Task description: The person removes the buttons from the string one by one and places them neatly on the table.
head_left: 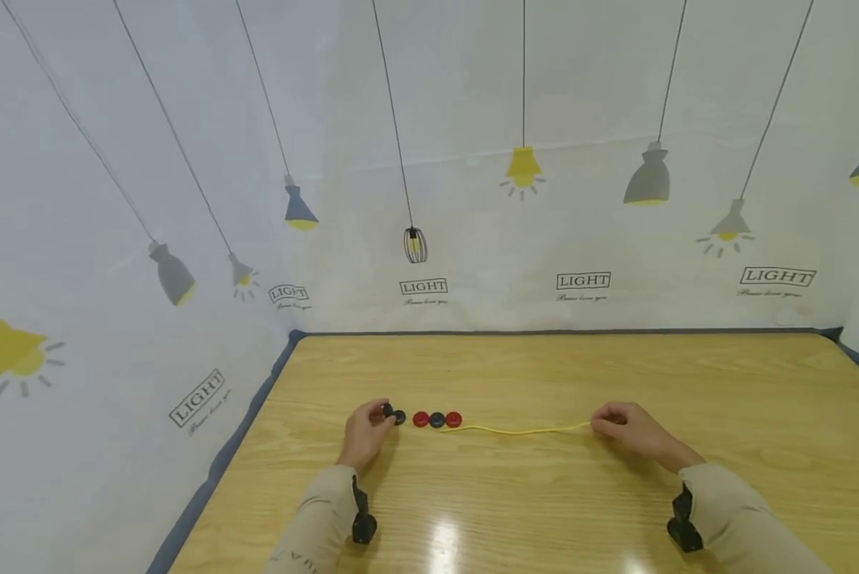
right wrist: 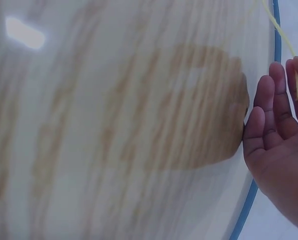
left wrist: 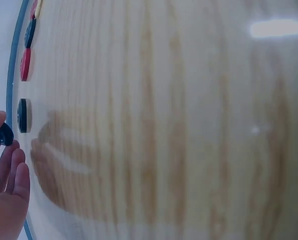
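My left hand (head_left: 381, 416) pinches a dark button (head_left: 388, 410) between thumb and fingertips, just above the wooden table (head_left: 544, 494). The left wrist view shows the same held button (left wrist: 2, 134) beside my left hand (left wrist: 4, 152). Another dark button (head_left: 399, 417) lies right next to it. A red button (head_left: 421, 419), a dark blue button (head_left: 437, 419) and a second red button (head_left: 453, 418) sit in a row at the left end of a yellow string (head_left: 523, 431). My right hand (head_left: 597, 425) pinches the string's right end, the string (right wrist: 295, 75) running over its fingers (right wrist: 276, 100).
A printed white curtain (head_left: 472, 199) with lamp drawings closes off the table's back and left sides. A grey-blue border (head_left: 221, 462) runs along the table's left edge. Black wrist straps (head_left: 361, 518) sit on both beige sleeves.
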Demonstrator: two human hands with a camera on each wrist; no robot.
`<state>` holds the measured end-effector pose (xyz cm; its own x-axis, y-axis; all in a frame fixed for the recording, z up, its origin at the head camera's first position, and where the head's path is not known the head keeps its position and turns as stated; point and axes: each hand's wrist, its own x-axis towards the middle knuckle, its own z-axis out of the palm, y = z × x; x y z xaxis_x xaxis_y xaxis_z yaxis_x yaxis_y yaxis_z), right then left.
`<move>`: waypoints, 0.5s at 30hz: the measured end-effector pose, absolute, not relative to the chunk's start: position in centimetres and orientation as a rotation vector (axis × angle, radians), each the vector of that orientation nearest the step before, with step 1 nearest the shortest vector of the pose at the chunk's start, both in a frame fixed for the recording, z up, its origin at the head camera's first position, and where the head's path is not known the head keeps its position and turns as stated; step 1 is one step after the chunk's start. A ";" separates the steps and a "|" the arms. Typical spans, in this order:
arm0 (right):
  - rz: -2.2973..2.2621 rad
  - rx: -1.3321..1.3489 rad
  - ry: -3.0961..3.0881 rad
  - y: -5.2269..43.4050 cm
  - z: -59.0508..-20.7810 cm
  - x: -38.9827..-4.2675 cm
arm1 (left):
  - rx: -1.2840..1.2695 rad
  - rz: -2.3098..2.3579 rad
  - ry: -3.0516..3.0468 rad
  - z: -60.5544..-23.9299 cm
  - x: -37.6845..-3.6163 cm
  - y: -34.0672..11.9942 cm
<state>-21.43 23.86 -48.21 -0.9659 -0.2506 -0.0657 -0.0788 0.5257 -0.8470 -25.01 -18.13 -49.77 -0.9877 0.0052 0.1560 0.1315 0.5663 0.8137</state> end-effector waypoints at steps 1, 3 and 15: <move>-1.423 -0.270 2.581 23.9 -48.3 -21.4 | -0.102 -1.387 -2.660 -49.8 -25.1 -18.1; -1.422 -0.268 2.581 24.0 -48.5 -21.5 | -0.097 -1.358 -2.655 -50.0 -25.2 -18.2; -1.383 -0.242 2.620 24.1 -49.1 -21.6 | -0.161 -1.176 -2.652 -50.8 -25.8 -19.2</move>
<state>-21.64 24.14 -49.08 -0.9726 -0.2208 -0.0729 -0.0645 0.5571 -0.8280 -25.78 -19.24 -50.76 -0.9663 0.0055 0.2574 0.1945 0.6708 0.7157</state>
